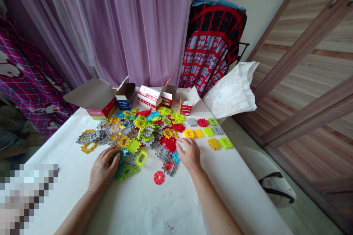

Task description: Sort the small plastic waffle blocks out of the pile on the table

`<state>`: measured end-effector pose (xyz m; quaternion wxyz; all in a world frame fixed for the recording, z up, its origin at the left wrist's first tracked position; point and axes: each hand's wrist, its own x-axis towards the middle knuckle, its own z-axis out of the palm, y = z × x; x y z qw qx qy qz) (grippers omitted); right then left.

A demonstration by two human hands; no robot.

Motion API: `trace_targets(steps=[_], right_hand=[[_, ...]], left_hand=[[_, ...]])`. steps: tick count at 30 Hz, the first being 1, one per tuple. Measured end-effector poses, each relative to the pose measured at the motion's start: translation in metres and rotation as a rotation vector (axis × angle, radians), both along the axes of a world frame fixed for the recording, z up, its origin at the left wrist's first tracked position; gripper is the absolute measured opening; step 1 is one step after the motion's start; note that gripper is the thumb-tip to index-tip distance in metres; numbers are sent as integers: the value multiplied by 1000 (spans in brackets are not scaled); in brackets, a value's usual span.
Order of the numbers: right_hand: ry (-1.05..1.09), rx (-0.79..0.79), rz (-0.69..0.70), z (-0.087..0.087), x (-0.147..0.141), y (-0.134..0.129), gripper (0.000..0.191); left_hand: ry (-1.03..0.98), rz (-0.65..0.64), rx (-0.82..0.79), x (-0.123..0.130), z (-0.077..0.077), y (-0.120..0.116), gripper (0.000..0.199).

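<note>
My left hand (104,166) rests at the near left edge of a heap of plastic interlocking building pieces. Its thumb and fingers are apart, beside a teal piece (120,169) that it partly covers; no piece is visibly gripped. On the heap's right side, my right hand (191,153) has its thumb and forefinger slightly apart next to a red square piece (168,143). A small blue piece (175,157) lies just left of this hand. Close by are a grey piece (162,152) and a green triangular piece (128,173). A red flower-shaped disc (159,177) lies separately, nearer me.
Right of the heap, several square pieces lie in rows, including a yellow one (214,144). Along the back stand opened boxes: a red one (102,112), a blue one (125,101) and others. A white bag (234,90) leans at the table's (182,205) back right corner.
</note>
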<state>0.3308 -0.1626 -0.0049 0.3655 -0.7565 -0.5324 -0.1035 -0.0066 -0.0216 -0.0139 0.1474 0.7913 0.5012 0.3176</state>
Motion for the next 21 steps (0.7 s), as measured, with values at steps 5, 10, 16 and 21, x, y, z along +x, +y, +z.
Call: trace_targets(steps=[5,10,16,21], right_hand=[[-69,-187,-24,19,-18,44,23],[-72,-300,-29,21,-23,60,13],[-71,-232,37,21,-13,49,6],[-159,-193,80,21,12,10,17]], left_hand=[[-3,-10,-2,-3,-3,1,45],[-13,1,4,-4,-5,2,45],[-4,4,7,-3,-4,0,46],[-6,-1,11,-3,-4,1,46]])
